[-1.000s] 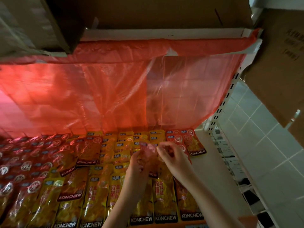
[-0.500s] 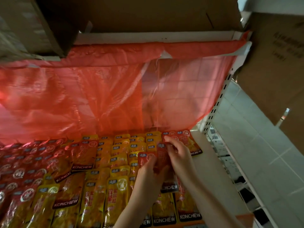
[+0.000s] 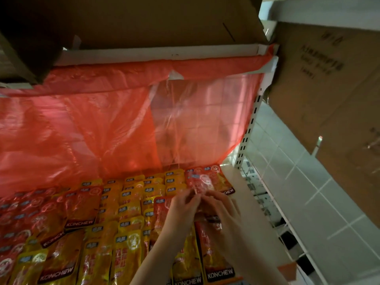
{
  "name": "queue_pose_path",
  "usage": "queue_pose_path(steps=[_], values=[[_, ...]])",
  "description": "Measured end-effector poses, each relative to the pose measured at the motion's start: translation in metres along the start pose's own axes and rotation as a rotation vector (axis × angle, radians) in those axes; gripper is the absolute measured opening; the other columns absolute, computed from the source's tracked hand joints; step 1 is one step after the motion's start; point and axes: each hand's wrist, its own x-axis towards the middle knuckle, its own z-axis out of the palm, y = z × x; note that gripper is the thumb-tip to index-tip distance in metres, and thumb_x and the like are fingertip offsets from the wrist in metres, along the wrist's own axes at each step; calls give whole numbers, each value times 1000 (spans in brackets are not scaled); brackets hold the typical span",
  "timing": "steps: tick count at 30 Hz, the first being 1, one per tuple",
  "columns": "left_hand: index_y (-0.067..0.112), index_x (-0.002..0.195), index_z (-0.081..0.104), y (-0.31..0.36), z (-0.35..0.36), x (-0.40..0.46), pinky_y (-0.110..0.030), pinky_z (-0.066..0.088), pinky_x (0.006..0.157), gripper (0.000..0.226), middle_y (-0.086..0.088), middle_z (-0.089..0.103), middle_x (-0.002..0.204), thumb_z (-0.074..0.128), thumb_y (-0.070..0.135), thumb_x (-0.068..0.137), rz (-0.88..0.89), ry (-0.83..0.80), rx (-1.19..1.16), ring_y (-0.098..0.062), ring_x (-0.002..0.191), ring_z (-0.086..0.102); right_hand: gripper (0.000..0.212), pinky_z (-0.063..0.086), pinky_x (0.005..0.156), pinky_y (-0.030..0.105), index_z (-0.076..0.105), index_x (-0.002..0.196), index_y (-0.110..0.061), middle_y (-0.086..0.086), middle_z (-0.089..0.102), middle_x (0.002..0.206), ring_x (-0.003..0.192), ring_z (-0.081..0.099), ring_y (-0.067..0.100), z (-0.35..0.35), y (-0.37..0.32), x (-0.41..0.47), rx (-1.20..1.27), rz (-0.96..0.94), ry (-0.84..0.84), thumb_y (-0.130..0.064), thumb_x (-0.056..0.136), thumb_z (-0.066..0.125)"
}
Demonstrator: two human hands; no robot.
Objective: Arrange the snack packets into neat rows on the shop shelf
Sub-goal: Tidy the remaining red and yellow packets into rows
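1. A red snack packet [image 3: 198, 183] is held over the shelf's [image 3: 242, 204] back right corner, blurred, its lower end hidden behind the fingers.
2. The left hand [image 3: 182, 208] and right hand [image 3: 223, 208] meet at its lower end, both pinching it; how firmly is hard to make out.
3. Yellow packets [image 3: 131, 241] and red packets [image 3: 24, 212] lie in rows across the shelf, cut off at the front and left edges.
4. A red plastic sheet [image 3: 82, 124] hangs behind, veiling the back wall; a cardboard box [image 3: 164, 21] sits above.

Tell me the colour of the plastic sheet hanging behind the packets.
Translucent red plastic sheet, head view.
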Motion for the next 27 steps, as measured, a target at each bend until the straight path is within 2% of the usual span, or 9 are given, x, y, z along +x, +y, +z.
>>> queue_pose_path(steps=[3,6,9,13,16,19,21,24,27], values=[[16,96,64,2,12,4,-28,56,78,13,-3,69,92,51,17,94,72,-72,146,-13,85,68,54,34,100,11,46,133,-22,-8,48,129,116,43,3,-13,4,4,-3,71,21,-22,83,65],[21,99,62,5,18,10,-30,56,78,14,0,69,91,49,19,95,113,-112,259,-15,84,68,33,42,82,5,54,124,-19,-14,54,109,100,52,-9,-25,10,16,51,155,101,-35,94,50],[23,102,61,8,19,12,-34,57,77,17,-1,68,93,46,17,96,124,-89,307,-19,85,67,37,40,81,6,53,127,-19,-9,57,110,96,52,-7,-36,33,27,-129,197,120,-37,99,39],[27,96,60,2,10,10,-31,55,72,19,3,67,88,45,15,97,165,2,397,-20,83,66,29,32,78,8,62,119,-15,-2,65,100,91,58,15,-36,64,36,-258,207,70,-19,92,54],[27,96,59,-6,0,7,-24,53,70,20,6,66,90,45,13,96,171,54,444,-15,80,65,42,37,76,17,66,114,-17,1,67,96,85,58,20,-28,75,34,-322,147,1,-2,75,71],[26,94,60,-10,-5,3,-31,54,69,21,5,67,88,45,13,97,145,92,435,-25,80,65,51,46,77,26,67,113,-16,3,67,104,91,59,23,-23,75,31,-300,121,-43,5,67,74],[27,93,61,-13,-9,1,-39,55,70,22,5,68,86,45,12,96,143,105,436,-32,81,64,53,48,86,26,66,114,-16,1,65,112,101,58,20,-20,73,31,-308,124,-97,9,69,72],[26,94,60,-13,-12,-3,-30,55,69,19,5,68,87,47,12,96,157,94,455,-24,79,66,60,17,101,2,57,125,-19,-11,47,134,127,35,4,-20,72,28,-260,223,-232,17,79,48],[23,96,60,-15,-15,-5,-15,52,66,17,5,67,91,47,11,95,166,90,454,-5,82,65,64,0,108,14,52,130,-21,-13,37,141,135,22,1,-21,78,25,-230,271,-350,19,81,38]])
